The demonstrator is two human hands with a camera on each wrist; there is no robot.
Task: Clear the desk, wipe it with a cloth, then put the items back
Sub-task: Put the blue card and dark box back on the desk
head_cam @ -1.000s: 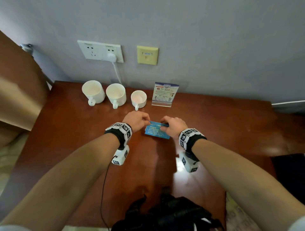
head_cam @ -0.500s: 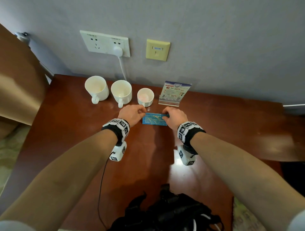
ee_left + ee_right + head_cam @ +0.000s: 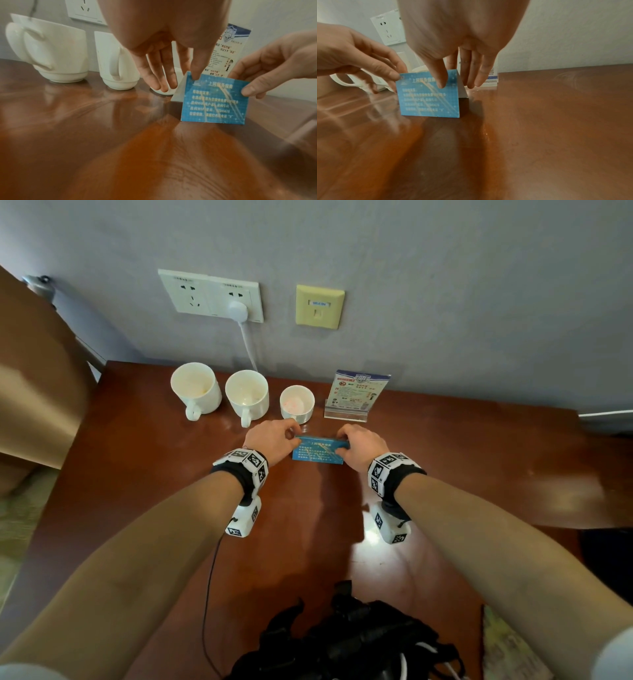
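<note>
A blue folded tent card [image 3: 318, 454] with printed text stands on the reddish-brown desk [image 3: 308, 542], just in front of the cups. My left hand [image 3: 294, 437] pinches its top left corner, thumb on the front face [image 3: 195, 75] and fingers behind. My right hand [image 3: 342, 444] pinches the top right corner in the same way, with its thumb [image 3: 441, 82] on the blue face. The card [image 3: 214, 104] rests with its lower edge on the wood, and its white back panel [image 3: 462, 88] slopes away behind.
Three white cups [image 3: 196, 390] [image 3: 247, 395] [image 3: 297, 404] line the back of the desk. A clear sign stand [image 3: 356, 395] sits to their right. A wall socket [image 3: 212, 294] holds a plug and cable. A black bag [image 3: 342, 642] lies at the near edge.
Both hands have carried the blue card away from me towards the cups. Its lower edge now rests on the desk.
</note>
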